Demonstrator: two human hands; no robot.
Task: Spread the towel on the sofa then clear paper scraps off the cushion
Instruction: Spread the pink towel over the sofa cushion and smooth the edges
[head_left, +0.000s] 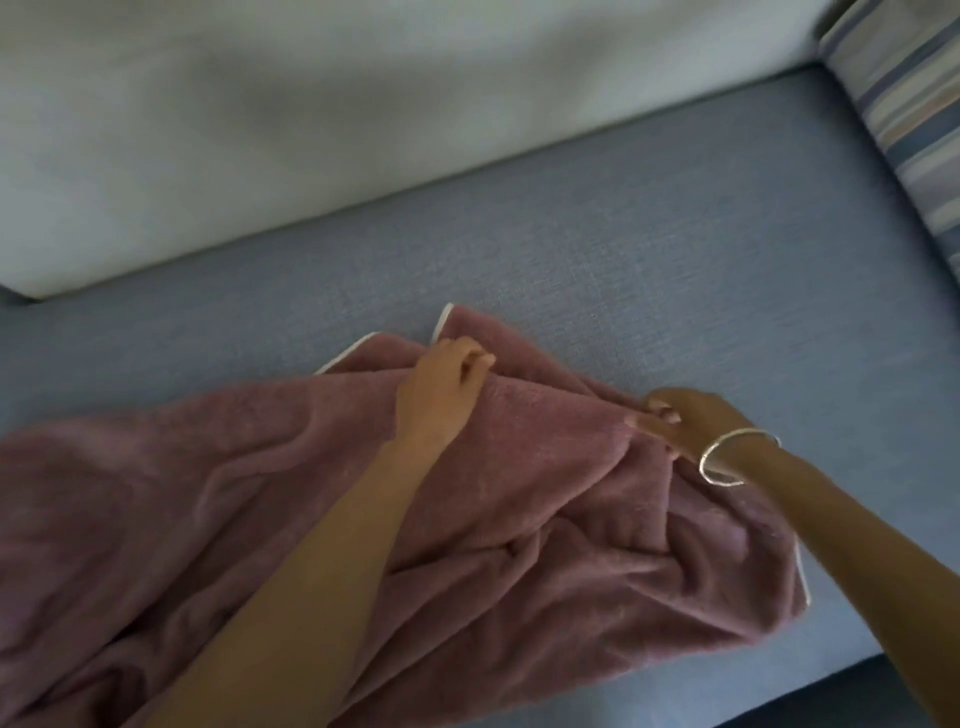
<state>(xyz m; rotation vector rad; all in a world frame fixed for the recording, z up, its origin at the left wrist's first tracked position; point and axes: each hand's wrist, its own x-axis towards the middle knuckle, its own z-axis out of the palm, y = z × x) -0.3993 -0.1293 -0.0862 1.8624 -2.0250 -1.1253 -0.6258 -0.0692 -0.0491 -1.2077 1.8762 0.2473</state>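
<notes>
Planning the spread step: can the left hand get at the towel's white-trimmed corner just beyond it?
Probably yes. The left hand grips a fold of the pink towel right beside the white-trimmed corner, which lies bare on the blue seat cushion, nothing between. It must release the fold first.

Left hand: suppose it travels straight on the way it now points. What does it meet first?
Probably the last strip of the pink towel that the left hand grips, then bare blue seat cushion; depth is unclear.

Thin silver bangles (737, 457) on right wrist (759, 458)
</notes>
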